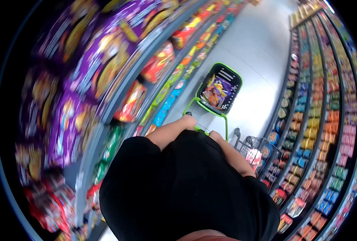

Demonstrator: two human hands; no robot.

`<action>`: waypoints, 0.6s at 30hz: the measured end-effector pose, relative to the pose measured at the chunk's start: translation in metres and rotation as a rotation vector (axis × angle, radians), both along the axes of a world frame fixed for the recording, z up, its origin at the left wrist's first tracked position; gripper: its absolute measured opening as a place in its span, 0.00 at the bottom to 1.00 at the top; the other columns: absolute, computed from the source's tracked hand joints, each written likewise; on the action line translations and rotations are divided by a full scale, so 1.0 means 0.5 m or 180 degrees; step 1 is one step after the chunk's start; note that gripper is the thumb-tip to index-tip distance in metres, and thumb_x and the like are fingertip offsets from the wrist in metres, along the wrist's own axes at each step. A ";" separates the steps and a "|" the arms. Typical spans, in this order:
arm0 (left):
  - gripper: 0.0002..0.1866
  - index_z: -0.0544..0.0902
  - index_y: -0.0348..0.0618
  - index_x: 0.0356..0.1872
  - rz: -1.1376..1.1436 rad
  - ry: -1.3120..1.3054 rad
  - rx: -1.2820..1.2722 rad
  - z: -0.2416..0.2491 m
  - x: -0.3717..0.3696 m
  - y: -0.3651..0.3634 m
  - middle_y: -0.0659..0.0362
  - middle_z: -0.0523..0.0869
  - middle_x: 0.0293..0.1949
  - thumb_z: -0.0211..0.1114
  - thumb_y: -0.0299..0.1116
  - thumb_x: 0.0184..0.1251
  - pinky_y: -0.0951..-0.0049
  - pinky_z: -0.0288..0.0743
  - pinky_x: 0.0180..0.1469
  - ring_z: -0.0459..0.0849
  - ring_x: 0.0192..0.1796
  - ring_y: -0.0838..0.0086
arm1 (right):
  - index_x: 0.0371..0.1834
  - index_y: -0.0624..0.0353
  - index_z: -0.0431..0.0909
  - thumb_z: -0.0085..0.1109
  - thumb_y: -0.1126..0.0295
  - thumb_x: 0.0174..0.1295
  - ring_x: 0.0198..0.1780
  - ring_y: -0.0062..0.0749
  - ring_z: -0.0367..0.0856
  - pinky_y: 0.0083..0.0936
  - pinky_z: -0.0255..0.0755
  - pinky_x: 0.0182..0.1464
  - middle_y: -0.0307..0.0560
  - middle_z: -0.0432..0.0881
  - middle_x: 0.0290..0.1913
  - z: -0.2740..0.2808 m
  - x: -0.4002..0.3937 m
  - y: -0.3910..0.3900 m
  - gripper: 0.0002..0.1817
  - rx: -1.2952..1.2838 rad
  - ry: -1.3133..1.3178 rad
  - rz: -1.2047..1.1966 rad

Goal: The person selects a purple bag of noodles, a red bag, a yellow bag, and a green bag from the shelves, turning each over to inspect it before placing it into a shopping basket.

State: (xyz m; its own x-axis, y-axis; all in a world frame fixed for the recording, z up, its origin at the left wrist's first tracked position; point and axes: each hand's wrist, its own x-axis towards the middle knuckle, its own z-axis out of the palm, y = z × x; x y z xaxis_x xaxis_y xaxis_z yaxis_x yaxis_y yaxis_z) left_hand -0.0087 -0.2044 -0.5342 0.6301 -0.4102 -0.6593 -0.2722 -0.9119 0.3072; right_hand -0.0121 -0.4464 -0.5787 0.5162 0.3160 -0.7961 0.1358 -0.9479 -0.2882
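In the head view, our left hand (189,121) and right hand (215,136) are at the green handle (201,131) of a cart; the black shirt (190,172) and blur hide the fingers, so we cannot tell how firmly either is curled. We judge that level pressure from both hands would keep the cart straight, with its rim off the edge of the left shelf (115,103) and our right forearm away from the wire cart (250,140) beside it.

Our basket (237,82), black with a green rim, sits ahead of the hands above the floor (258,52), nearer the floor's left edge than the right shelf (326,92). A purple packet (224,85) and a red-orange packet (211,97) lie in it, toward its near left corner. The wire cart holds something red and white (254,156), too blurred for us to identify.
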 end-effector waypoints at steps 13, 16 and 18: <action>0.18 0.93 0.51 0.40 0.0055 -0.0408 -0.0136 0.001 -0.459 0.016 0.51 0.92 0.43 0.65 0.50 0.58 0.54 0.83 0.52 0.90 0.50 0.55 | 0.48 0.63 0.89 0.62 0.46 0.59 0.57 0.56 0.86 0.45 0.78 0.60 0.65 0.87 0.51 0.084 -0.457 0.029 0.29 0.0212 0.0090 -0.0446; 0.18 0.92 0.51 0.41 0.0030 -0.0379 -0.0087 -0.013 -0.537 0.035 0.50 0.92 0.43 0.66 0.49 0.58 0.54 0.83 0.52 0.90 0.49 0.54 | 0.50 0.62 0.89 0.62 0.46 0.59 0.57 0.54 0.86 0.44 0.78 0.61 0.64 0.87 0.53 0.113 -0.526 0.044 0.29 0.0234 0.0089 -0.0548; 0.18 0.92 0.51 0.42 0.0023 -0.0371 -0.0053 -0.012 -0.595 0.050 0.49 0.92 0.43 0.67 0.48 0.57 0.53 0.83 0.53 0.90 0.49 0.53 | 0.52 0.61 0.88 0.62 0.47 0.59 0.59 0.53 0.86 0.42 0.78 0.62 0.63 0.87 0.55 0.119 -0.575 0.060 0.29 0.0166 0.0127 -0.0208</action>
